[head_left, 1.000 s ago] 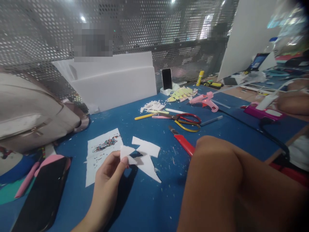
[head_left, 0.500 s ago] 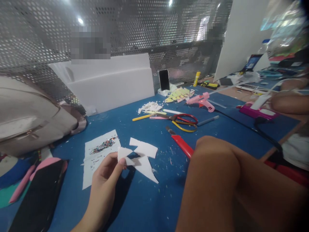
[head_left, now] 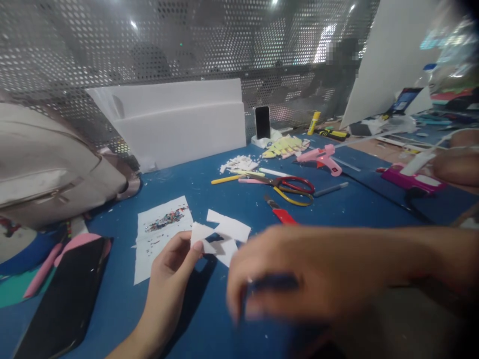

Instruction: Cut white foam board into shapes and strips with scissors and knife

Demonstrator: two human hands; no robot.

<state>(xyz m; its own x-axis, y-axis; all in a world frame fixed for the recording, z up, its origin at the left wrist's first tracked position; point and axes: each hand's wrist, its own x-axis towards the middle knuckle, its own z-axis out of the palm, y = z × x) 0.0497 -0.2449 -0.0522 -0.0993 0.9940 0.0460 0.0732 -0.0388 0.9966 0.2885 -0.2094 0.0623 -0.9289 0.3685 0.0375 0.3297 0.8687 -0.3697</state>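
My left hand [head_left: 172,269] pinches a small notched white foam piece [head_left: 202,235] between thumb and fingers, above the blue table. Just behind it lie white cut-out pieces [head_left: 234,228] of the same look, partly covered by my right hand. My right hand [head_left: 288,274] hovers to the right, blurred by motion, its fingers curved and the thumb apart, with nothing visible between them. Behind that hand a red utility knife [head_left: 284,216] is partly hidden. A white sheet [head_left: 144,264] with a heap of colourful bits [head_left: 166,220] lies beside my left hand.
Scissors [head_left: 295,187], pens [head_left: 226,179] and white scraps [head_left: 239,163] lie farther back. A pink glue gun [head_left: 321,158] with a black cord is at right. At left are a black phone [head_left: 62,299] and a pale bag [head_left: 56,154]. White foam sheets [head_left: 179,129] lean behind. Another person's hand [head_left: 454,162] shows far right.
My right hand has lifted and swung left, coming into view near the white pieces and covering part of the knife. The left hand keeps its pinch on the foam piece; the view has shifted slightly.
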